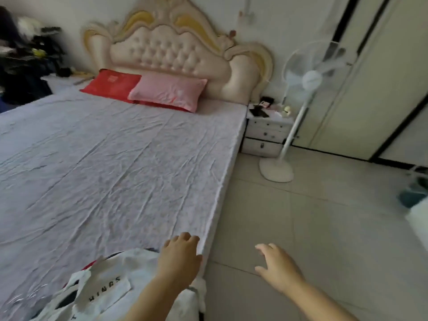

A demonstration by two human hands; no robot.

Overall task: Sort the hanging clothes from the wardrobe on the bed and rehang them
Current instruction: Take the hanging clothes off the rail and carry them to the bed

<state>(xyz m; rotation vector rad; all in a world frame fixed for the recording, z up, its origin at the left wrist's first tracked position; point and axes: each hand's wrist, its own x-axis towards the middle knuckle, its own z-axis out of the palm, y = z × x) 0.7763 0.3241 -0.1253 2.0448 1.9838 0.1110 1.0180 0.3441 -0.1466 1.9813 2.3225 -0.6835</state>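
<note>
Far off, a pink pillow [169,91] overlaps a red pillow [111,86]; rightward stand a white nightstand [266,133] and a pedestal fan [311,79].

My crumpled bedsheet [115,163] is pale lilac — red rectangular pillow [108,88], pink satin pillow [169,93], and the white fabric top [129,260] has black lettering.

Dim, soft, even light; wide-angle bending at edges, blur perhaps from motion.

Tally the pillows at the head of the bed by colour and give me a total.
Red pillow: 1
Pink pillow: 1
Total: 2
The red edge under the pink one may belong to the red pillow or to another one; the view does not show which.
</note>
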